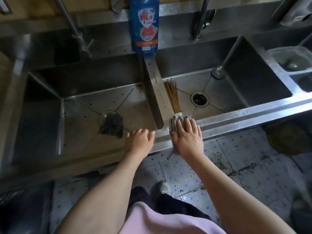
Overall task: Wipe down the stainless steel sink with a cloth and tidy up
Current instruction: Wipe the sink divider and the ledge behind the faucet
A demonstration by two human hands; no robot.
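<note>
**Cloth (pixel 173 124) flat under our right hand (pixel 186 137) on the sink (pixel 236 117) rim**

We had laid the right hand over the grey cloth, fingers (pixel 188 125) straight and spread. They pressed it onto the sink's front rim, just where the divider (pixel 155 85) between the two basins met it. Flat pressure, we judged, suited a wipe along the steel better than a bunched grip. Our left hand (pixel 139 141) rested on the same rim just beside it, its fingers loosely bent and holding nothing, probably as a brace while we leaned in. A bamboo brush (pixel 172 97) stood propped in the near corner of the right basin, its handle end right at the cloth's far edge. We judged it would need moving for the tidy-up. A blue soap bottle (pixel 143 24) stood upright at the back, at the head of the divider. A dark mesh strainer (pixel 111 123) lay over the left basin's drain. Specks dotted that basin's floor, so we judged most of the wiping was not yet done.
</note>
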